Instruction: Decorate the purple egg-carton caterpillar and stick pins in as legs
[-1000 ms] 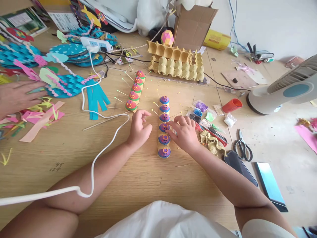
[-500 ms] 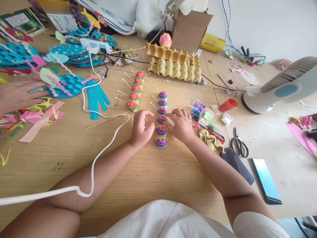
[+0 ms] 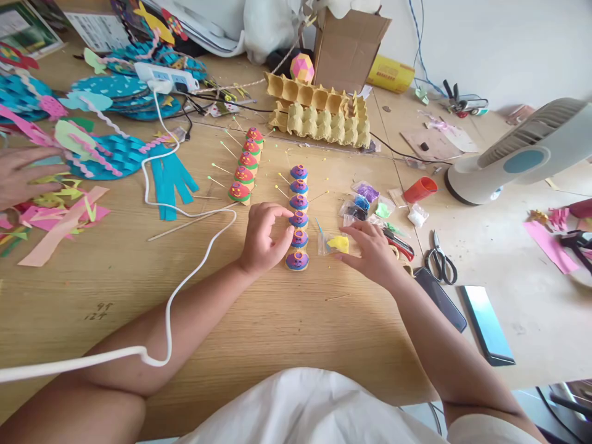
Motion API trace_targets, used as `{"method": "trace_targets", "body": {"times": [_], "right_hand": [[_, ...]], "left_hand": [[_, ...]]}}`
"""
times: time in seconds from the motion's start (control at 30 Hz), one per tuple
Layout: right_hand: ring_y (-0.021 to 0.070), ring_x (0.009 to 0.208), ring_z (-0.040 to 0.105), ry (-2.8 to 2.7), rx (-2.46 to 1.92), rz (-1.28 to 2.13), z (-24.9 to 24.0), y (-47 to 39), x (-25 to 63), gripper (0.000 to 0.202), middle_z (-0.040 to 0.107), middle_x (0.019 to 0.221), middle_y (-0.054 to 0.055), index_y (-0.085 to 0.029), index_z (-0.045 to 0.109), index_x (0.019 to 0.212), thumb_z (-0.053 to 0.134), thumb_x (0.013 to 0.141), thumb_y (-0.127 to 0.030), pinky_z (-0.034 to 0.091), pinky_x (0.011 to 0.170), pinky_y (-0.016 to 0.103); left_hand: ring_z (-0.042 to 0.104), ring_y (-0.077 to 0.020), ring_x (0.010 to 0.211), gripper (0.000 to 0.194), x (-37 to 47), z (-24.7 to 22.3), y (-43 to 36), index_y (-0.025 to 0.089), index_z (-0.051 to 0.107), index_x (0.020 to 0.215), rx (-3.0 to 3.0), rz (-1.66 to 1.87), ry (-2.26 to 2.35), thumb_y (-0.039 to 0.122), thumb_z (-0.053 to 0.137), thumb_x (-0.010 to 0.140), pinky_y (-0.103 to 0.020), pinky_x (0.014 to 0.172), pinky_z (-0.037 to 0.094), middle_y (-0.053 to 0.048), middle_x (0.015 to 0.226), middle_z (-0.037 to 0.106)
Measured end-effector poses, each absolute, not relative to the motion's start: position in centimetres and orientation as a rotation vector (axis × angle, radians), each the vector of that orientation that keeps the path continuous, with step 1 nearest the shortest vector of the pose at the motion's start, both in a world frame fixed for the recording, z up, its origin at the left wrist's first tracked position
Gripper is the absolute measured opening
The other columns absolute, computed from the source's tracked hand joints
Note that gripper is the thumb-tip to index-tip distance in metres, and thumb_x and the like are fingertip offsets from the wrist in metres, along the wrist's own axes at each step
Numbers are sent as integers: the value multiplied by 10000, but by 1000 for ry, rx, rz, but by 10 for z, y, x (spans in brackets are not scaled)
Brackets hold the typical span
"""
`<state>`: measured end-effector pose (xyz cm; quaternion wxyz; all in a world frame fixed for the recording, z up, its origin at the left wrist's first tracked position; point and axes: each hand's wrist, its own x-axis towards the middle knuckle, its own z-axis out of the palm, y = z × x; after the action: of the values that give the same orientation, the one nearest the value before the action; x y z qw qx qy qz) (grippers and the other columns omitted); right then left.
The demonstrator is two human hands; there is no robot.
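Observation:
A row of purple and blue egg-carton cups (image 3: pixel 298 202) with orange rings and small faces stands on the table, thin yellow-tipped sticks poking out at its sides. My left hand (image 3: pixel 266 237) is at the row's left side, thumb and index finger curved apart, their tips by the lower cups. To the right of the row, my right hand (image 3: pixel 372 253) has its fingers spread beside a small bag of yellow clay (image 3: pixel 338 243). A thin blue tool (image 3: pixel 319 226) lies between the bag and the row. Further left stands a red and green row (image 3: pixel 248 160) with similar sticks.
A white cable (image 3: pixel 173 296) crosses the left side. Egg cartons (image 3: pixel 324 120) lie behind. At right are clay bags (image 3: pixel 367 191), a red cup (image 3: pixel 420 189), scissors (image 3: pixel 441 259), a phone (image 3: pixel 440 299) and a fan (image 3: pixel 513 154). Another person's hand (image 3: pixel 28 176) is over paper scraps at far left.
My right hand has moved right, away from the purple row, and the yellow clay bag now shows. My left hand stays beside the row. The view has shifted slightly.

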<state>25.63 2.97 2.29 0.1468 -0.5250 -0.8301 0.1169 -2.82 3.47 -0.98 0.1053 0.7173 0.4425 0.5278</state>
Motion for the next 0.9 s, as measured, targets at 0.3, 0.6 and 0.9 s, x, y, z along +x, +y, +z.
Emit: {"method": "trace_targets", "body": {"times": [0.3, 0.6, 0.9], "right_hand": [[338, 1234, 566, -2487, -1538, 365, 37, 5, 240, 299, 642, 1246, 123, -248, 703, 1181, 739, 918, -386, 447, 1039, 516], [230, 989, 601, -2868, -1344, 816, 50, -44, 237, 114, 680, 1022, 78, -196, 674, 937, 584, 1006, -211, 458, 856, 363], [195, 822, 632, -2508, -1247, 604, 46, -30, 222, 130, 712, 878, 40, -210, 596, 954, 505, 1046, -200, 454, 767, 323]], "left_hand": [[598, -234, 1013, 175, -29, -7, 34, 226, 620, 1083, 2220, 1556, 1245, 217, 641, 909, -411, 883, 487, -63, 1042, 673], [613, -233, 978, 140, -26, -4, 32, 233, 627, 1060, 2319, 1575, 1225, 207, 605, 924, -431, 924, 459, -58, 999, 678], [630, -217, 932, 137, -23, 0, 20, 266, 655, 1025, 2473, 1520, 1088, 238, 641, 891, -437, 939, 445, -33, 959, 717]]}}
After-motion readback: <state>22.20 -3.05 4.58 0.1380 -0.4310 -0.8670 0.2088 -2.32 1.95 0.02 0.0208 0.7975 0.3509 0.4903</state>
